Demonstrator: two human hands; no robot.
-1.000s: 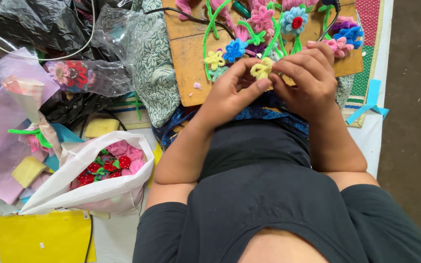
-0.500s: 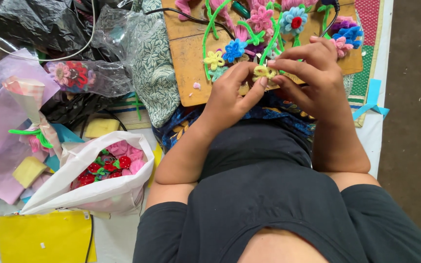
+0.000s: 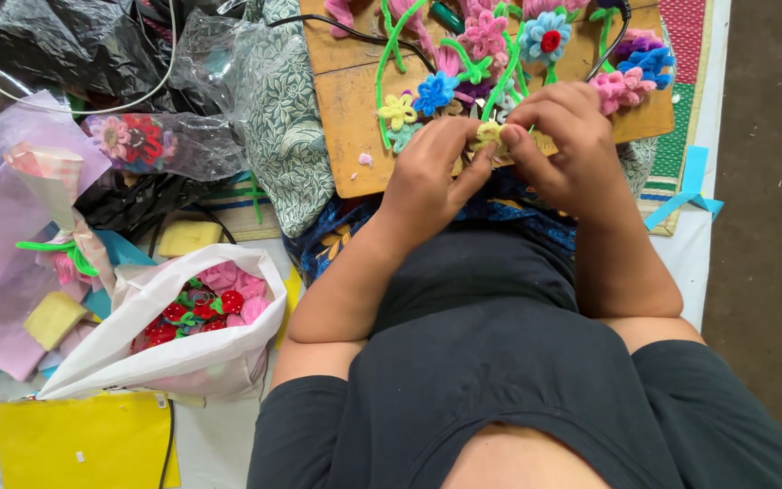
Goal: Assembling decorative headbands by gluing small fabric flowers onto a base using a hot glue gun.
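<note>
1. Left hand (image 3: 427,177): thumb and fingers pinch the small yellow pipe-cleaner flower (image 3: 489,136) from its 9 o'clock side. The hand is grasping it, not released.
2. Right hand (image 3: 565,145): fingers curl over the same flower from its 3 o'clock side, fingertips touching it. The hand is closed on the flower.
3. Yellow pipe-cleaner flower: held between both hands, over the near edge of the wooden board (image 3: 355,136). Only a small part shows between the fingers.
4. At 12 o'clock from the hands, finished flowers lie on the board: a blue flower (image 3: 435,92), a pale yellow flower (image 3: 398,110), a light-blue flower with a red centre (image 3: 547,38), and a pink flower (image 3: 485,34), with green pipe-cleaner stems (image 3: 389,54) running among them.
5. At 1 o'clock from the right hand: a pink flower cluster (image 3: 619,86), touching the knuckles or just beside them; which one cannot be told.
6. At 10 o'clock from the left hand: a patterned green cloth (image 3: 287,127).
7. At 9 o'clock, well apart: a clear plastic bag (image 3: 160,143) with red and pink flowers inside.
8. At 8 o'clock: an open white bag (image 3: 183,358) holding red and pink pieces.
9. At 7 o'clock, farthest out: a yellow sheet (image 3: 74,442).
</note>
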